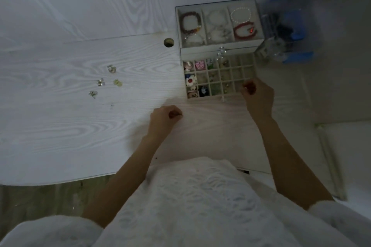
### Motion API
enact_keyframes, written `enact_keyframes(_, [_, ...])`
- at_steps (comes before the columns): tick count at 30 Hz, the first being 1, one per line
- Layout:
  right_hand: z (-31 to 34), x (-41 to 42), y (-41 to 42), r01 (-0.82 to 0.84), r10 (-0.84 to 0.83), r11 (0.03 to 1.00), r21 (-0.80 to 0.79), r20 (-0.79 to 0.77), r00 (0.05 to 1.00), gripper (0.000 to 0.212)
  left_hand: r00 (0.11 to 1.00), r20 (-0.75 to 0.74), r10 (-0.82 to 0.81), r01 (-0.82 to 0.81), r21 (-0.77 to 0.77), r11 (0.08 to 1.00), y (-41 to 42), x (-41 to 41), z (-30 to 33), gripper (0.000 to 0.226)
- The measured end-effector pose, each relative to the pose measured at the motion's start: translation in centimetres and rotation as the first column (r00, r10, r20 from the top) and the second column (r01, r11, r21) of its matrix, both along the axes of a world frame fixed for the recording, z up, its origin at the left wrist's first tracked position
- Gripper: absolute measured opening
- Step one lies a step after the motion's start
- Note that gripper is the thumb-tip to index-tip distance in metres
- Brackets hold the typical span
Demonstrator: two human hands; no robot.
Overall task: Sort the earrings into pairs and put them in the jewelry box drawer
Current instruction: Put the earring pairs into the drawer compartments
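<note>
Right hand (259,94): being held over the open drawer (218,77), fingers curled; contents of the grip cannot be told. Left hand (165,116): being rested curled on the surface (60,126). Loose earrings (104,81): lying well left, unsorted.

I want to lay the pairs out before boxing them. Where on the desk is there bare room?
Free: the wide stretch of desk nearer than the loose earrings, and the strip between them and the open drawer. Crowded: the right end, with the jewelry box, the drawer and the right hand.
</note>
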State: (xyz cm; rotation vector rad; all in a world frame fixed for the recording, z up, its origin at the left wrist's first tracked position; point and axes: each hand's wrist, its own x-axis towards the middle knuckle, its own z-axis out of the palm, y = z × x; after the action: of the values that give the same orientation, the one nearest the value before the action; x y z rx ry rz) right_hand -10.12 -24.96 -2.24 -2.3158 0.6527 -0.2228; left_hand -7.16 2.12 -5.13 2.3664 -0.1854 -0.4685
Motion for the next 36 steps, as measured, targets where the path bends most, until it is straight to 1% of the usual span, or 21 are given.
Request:
enact_keyframes(3, [-0.8, 1.3, -1.0, -0.072, 0.071, 0.996, -0.05, -0.017, 0.997, 0.01, 1.0, 0.02, 0.019, -0.019, -0.011, 1.0, -1.1, -0.3, 0.5, 0.009])
enact_keyframes(6, [-1.5, 1.8, -1.6, -0.143, 0.137, 0.986, -0.089, -0.071, 0.988, 0.009, 0.99, 0.129, 0.058, -0.042, -0.122, 0.992, -2.5, -0.2, 1.8, 0.011])
enact_keyframes(9, [-1.9, 1.7, -2.1, -0.206, 0.2, 0.977, -0.046, -0.101, 0.974, 0.012, 0.974, 0.222, 0.04, 0.012, -0.23, 0.973, -4.8, 0.7, 3.0, 0.013])
enact_keyframes(11, [-1.8, 1.6, -2.6, -0.229, 0.224, 0.973, -0.04, -0.102, 0.969, 0.017, 0.966, 0.257, 0.002, 0.065, -0.251, 0.966, -6.7, 1.6, 3.6, 0.013])
enact_keyframes(13, [-1.8, 1.1, -3.1, -0.217, 0.208, 0.971, -0.099, -0.094, 0.974, 0.017, 0.954, 0.295, -0.057, 0.127, -0.224, 0.966, -8.8, 2.6, 3.8, 0.012])
enact_keyframes(16, [-1.9, 0.1, -3.9, -0.207, 0.184, 0.947, -0.246, -0.116, 0.976, 0.014, 0.942, 0.305, -0.138, 0.198, -0.177, 0.964, -12.6, 4.5, 3.3, 0.012])
enact_keyframes(18, [-2.1, -0.5, -4.1, -0.219, 0.194, 0.933, -0.287, -0.114, 0.974, 0.017, 0.929, 0.323, -0.18, 0.238, -0.15, 0.959, -15.4, 5.5, 3.0, 0.012])
enact_keyframes(20, [-2.2, -0.8, -3.8, -0.221, 0.202, 0.931, -0.29, -0.094, 0.975, 0.024, 0.915, 0.334, -0.225, 0.27, -0.095, 0.958, -17.5, 6.2, 3.0, 0.013])
enact_keyframes(21, [-2.1, -0.8, -3.8, -0.211, 0.193, 0.936, -0.283, -0.091, 0.977, 0.024, 0.908, 0.335, -0.251, 0.289, -0.066, 0.955, -18.4, 6.5, 2.9, 0.013])
enact_keyframes(23, [-2.1, -0.8, -3.8, -0.191, 0.172, 0.943, -0.274, -0.092, 0.981, 0.018, 0.892, 0.336, -0.302, 0.328, -0.02, 0.945, -19.4, 7.1, 2.9, 0.014])
enact_keyframes(26, [-2.2, -0.7, -3.9, -0.19, 0.171, 0.944, -0.27, -0.093, 0.981, 0.013, 0.869, 0.327, -0.373, 0.377, 0.054, 0.925, -20.1, 7.9, 2.3, 0.015])
enact_keyframes(29, [-2.4, -0.7, -4.0, -0.188, 0.171, 0.946, -0.265, -0.088, 0.981, 0.01, 0.863, 0.305, -0.402, 0.379, 0.135, 0.916, -20.3, 8.3, 1.7, 0.02])
enact_keyframes(32, [-2.5, -0.7, -4.1, -0.191, 0.175, 0.942, -0.278, -0.082, 0.981, 0.008, 0.861, 0.316, -0.398, 0.377, 0.126, 0.917, -20.0, 8.1, 1.5, 0.022])
enact_keyframes(34, [-2.5, -0.7, -4.1, -0.195, 0.178, 0.937, -0.29, -0.083, 0.98, 0.009, 0.847, 0.37, -0.382, 0.378, 0.086, 0.922, -19.6, 7.8, 1.7, 0.02])
enact_keyframes(36, [-2.5, -0.8, -4.0, -0.197, 0.183, 0.929, -0.312, -0.073, 0.98, 0.009, 0.803, 0.469, -0.368, 0.396, 0.041, 0.917, -18.6, 7.3, 2.1, 0.016])
